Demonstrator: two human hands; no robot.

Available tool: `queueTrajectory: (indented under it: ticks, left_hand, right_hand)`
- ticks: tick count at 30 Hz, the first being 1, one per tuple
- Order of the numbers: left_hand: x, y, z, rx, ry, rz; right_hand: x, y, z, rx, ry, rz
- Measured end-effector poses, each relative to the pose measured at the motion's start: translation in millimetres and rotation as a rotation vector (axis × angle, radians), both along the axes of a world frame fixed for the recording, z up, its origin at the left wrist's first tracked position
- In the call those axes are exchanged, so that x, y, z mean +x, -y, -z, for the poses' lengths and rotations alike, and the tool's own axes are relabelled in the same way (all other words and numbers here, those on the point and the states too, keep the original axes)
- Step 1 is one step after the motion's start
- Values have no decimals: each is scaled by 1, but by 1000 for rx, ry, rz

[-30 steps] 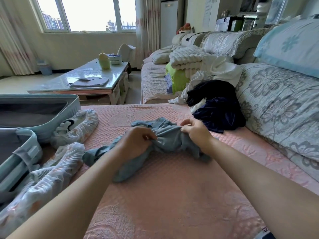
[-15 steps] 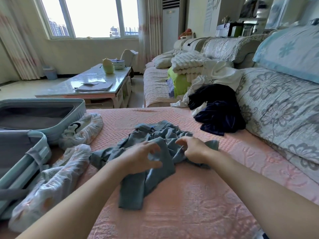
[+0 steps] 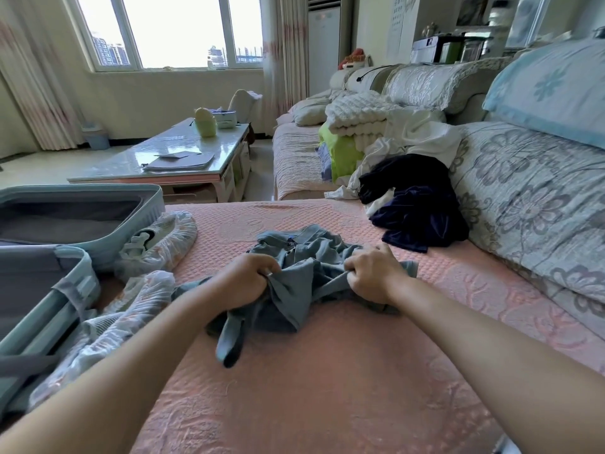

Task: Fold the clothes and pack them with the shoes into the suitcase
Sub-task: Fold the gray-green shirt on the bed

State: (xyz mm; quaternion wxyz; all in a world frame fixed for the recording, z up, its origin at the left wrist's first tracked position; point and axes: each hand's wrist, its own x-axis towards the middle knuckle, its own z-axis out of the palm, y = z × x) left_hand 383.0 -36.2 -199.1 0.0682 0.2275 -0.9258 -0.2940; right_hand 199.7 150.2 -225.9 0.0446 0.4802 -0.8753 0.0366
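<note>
left hand, loose a moment ago, now clenches the grey-blue garment, right hand grips it too (bunched up), open suitcase, bagged shoes at left

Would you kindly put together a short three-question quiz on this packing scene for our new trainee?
1. True or false: the left hand and the right hand both grip the grey-blue garment.
2. Multiple choice: the open suitcase lies A) to the person's left; B) to the person's right; C) on top of the garment.
3. Short answer: is the grey-blue garment folded flat or bunched up?
Key: 1 true; 2 A; 3 bunched up.
</note>
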Motion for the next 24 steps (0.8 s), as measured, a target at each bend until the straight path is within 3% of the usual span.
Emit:
queueTrajectory:
  ticks: [3, 5, 8, 10, 12, 14, 17, 20, 24]
  left_hand:
    - [21, 14, -19, 255, 165, 48]
    - [35, 16, -19, 238, 462, 88]
    - [43, 1, -20, 271, 827, 149]
    - [34, -10, -16, 85, 727, 203]
    - [25, -32, -13, -142, 468, 251]
    - [20, -66, -6, -204, 325, 338]
    - [14, -105, 14, -290, 452, 432]
    - [13, -104, 33, -411, 504, 411]
    - [15, -80, 24, -282, 431, 256]
  right_hand:
    - [-1, -4, -21, -99, 336, 60]
    - [1, -11, -31, 142, 466, 104]
    - [10, -26, -28, 499, 474, 101]
    - [16, -35, -22, 479, 479, 79]
    - [27, -37, -23, 338, 461, 48]
    - [39, -35, -23, 190, 485, -1]
    - [59, -35, -14, 201, 631, -115]
    - [65, -42, 3, 316, 479, -191]
    - [58, -46, 16, 220, 330, -203]
